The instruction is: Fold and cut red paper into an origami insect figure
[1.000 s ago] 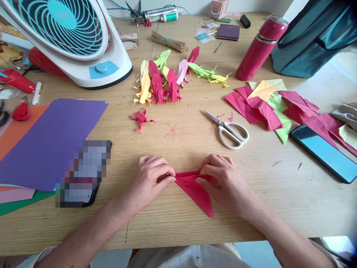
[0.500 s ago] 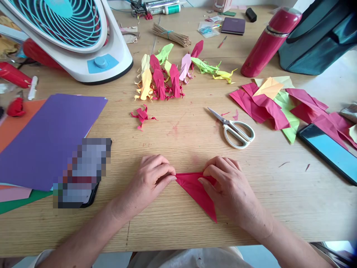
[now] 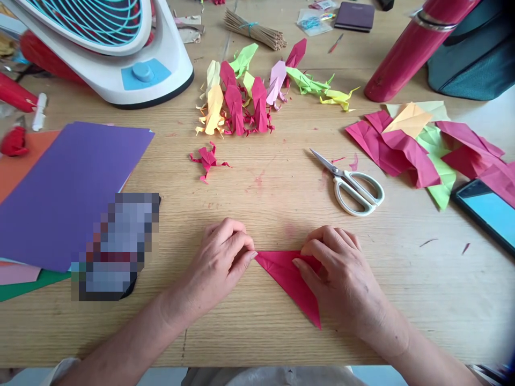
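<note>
Plainly, the upper edge of the folded crimson paper triangle [image 3: 287,273] ran straighter than one second earlier, when it bulged in loose folds; more of it lay bare between the hands. View shifted too: the white-handled metal scissors [image 3: 352,187] sat farther right in frame.

Paper thin, matte, faintly creased, its long tip pointing to 5 o'clock. It lay between the hands, near side of the pale, straight-grained wooden desk [image 3: 225,338]; could not tell whether its whole underside touched wood. From it, scissors at 1 o'clock, blades closed; a small, twisted-limbed red paper figure [image 3: 208,159] at 11; a smooth stack of purple sheets [image 3: 80,187] at 10.

Left hand [image 3: 225,254], forearm from 8 o'clock: thumb and forefinger pinched the triangle's left corner. Right hand [image 3: 340,268], forearm from 4: fingers curled over the upper edge, thumb on the near face, pinching.
</note>
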`<state>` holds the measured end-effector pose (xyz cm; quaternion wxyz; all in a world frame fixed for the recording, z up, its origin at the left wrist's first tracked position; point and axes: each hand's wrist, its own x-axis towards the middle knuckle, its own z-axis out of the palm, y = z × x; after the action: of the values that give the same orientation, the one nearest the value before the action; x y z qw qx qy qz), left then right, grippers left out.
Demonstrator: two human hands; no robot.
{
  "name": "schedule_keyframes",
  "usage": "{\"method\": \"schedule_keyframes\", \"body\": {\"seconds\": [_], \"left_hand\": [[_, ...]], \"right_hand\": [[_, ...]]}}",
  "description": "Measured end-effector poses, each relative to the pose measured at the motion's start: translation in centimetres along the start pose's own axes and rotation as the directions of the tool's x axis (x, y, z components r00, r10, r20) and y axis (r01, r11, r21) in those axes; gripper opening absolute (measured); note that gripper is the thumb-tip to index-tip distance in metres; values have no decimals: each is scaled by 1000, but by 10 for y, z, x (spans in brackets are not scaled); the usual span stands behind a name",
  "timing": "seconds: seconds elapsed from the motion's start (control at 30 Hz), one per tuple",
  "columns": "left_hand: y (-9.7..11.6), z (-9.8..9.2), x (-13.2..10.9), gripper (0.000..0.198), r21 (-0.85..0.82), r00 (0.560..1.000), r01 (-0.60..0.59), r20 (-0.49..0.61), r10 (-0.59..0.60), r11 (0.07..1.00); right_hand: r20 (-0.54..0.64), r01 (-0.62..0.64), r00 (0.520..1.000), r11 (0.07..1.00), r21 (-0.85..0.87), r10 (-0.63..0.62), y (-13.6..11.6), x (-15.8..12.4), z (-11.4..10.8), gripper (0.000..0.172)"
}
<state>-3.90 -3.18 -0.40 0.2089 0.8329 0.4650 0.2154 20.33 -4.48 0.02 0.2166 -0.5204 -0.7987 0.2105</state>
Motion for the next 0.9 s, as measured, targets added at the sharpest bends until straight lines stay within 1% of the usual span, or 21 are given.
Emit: {"method": "schedule_keyframes", "body": {"seconds": [0.1,0.13,0.17,0.23,0.3,0.37,0.4,0.47,0.6,0.73,0.9], "left_hand": [[2,-2,-7,12,23,1000,-18,-25,19,1000],[2,-3,-11,15,42,998,-36,-45,38,998],[3,-4,-15,20,68,995,-69,-68,74,995],[5,-5,-25,30,135,978,-171,-98,185,976],[8,-4,-33,35,206,957,-266,-58,283,942],[10,-2,-38,35,251,945,-322,24,327,913],[11,0,-40,35,264,942,-333,58,330,905],[12,2,-43,36,285,942,-336,84,326,898],[17,3,-46,39,335,950,-310,78,302,890],[22,2,-49,42,364,954,-299,125,272,882],[24,4,-53,45,395,954,-301,123,275,868]], "right_hand": [[-1,-1,1000,1000,-5,1,0,1,0,16],[-1,-1,1000,1000,-5,1,0,1,0,16],[0,0,1000,1000,-5,0,0,1,0,16],[1,4,1000,1000,-3,-4,1,1,0,16],[-3,13,1000,1000,-5,-13,1,1,0,14],[-10,22,1000,1000,-10,-23,2,1,0,14],[-14,27,1000,1000,-13,-27,2,1,0,14],[-19,33,999,999,-20,-33,2,0,0,13],[-21,43,999,999,-20,-43,3,-1,1,12],[-18,46,999,999,-16,-46,4,0,0,14],[-5,52,999,999,-6,-53,4,0,-1,15]]}}
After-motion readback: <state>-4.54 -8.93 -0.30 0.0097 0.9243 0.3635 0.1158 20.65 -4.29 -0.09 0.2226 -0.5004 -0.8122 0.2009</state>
